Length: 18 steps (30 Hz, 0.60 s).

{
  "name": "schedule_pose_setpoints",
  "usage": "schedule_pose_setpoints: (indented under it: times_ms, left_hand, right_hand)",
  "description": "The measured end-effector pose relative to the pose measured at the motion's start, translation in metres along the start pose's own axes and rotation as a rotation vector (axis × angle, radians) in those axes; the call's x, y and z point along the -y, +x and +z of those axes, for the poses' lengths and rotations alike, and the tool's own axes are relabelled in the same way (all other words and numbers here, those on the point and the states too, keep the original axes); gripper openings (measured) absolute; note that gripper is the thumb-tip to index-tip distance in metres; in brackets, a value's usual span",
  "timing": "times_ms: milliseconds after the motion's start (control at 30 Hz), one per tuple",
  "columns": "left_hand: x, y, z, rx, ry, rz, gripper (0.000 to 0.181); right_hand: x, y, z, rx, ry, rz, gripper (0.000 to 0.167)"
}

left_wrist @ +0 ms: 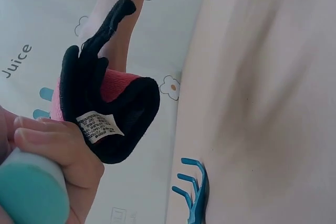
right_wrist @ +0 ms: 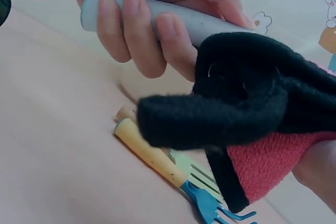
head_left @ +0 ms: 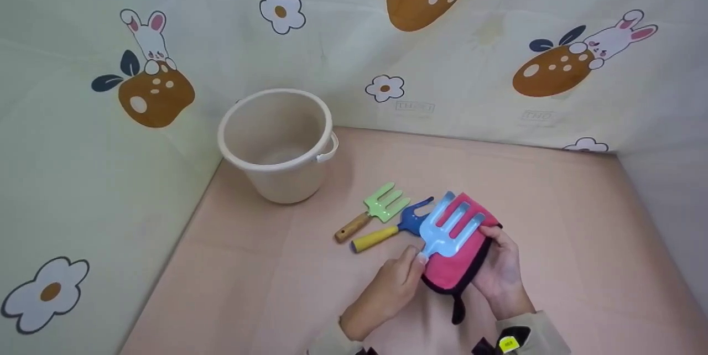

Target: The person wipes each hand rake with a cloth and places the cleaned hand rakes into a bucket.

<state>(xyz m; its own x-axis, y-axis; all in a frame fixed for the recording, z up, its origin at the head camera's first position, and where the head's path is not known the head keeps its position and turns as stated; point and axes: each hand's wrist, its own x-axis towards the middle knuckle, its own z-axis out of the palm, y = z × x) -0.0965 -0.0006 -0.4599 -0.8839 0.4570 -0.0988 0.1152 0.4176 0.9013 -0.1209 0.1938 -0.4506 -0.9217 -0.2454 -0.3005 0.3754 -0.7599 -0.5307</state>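
Two tools, a green fork (head_left: 384, 205) and a blue claw (head_left: 389, 231), lie on the table (head_left: 276, 288) in my head view; near them the left hand (head_left: 387, 286) grips a light blue fork (head_left: 444, 240) in front of the pink cloth (head_left: 453, 271) the right hand (head_left: 502, 272) holds. By left wrist I see the handle's teal end (left_wrist: 34, 195); by right wrist, left fingers (right_wrist: 144, 51) curled round the handle (right_wrist: 189, 23).

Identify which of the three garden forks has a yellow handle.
The dark blue fork has the yellow handle; the green fork lying beside it has a brown handle, and the light blue fork held up has a pale handle.
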Motion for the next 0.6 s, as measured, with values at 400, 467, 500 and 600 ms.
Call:
schedule_pose_setpoints:
  times_ms: [400, 467, 500, 600]
  left_hand:
    - [-0.002, 0.0, -0.001, 0.049, 0.003, -0.062, 0.036]
    - [-0.002, 0.0, -0.001, 0.053, -0.005, -0.065, 0.035]
    - [-0.001, -0.001, -0.001, 0.051, -0.005, -0.064, 0.035]
    - [0.002, -0.003, -0.001, 0.04, -0.008, -0.058, 0.034]
  right_hand:
    - [0.014, -0.001, 0.002, 0.007, -0.066, -0.059, 0.027]
    - [0.017, -0.001, 0.001, 0.025, -0.078, -0.076, 0.025]
    - [0.018, -0.001, 0.001, 0.039, -0.09, -0.088, 0.024]
    - [0.022, -0.001, 0.0, 0.084, -0.152, -0.126, 0.025]
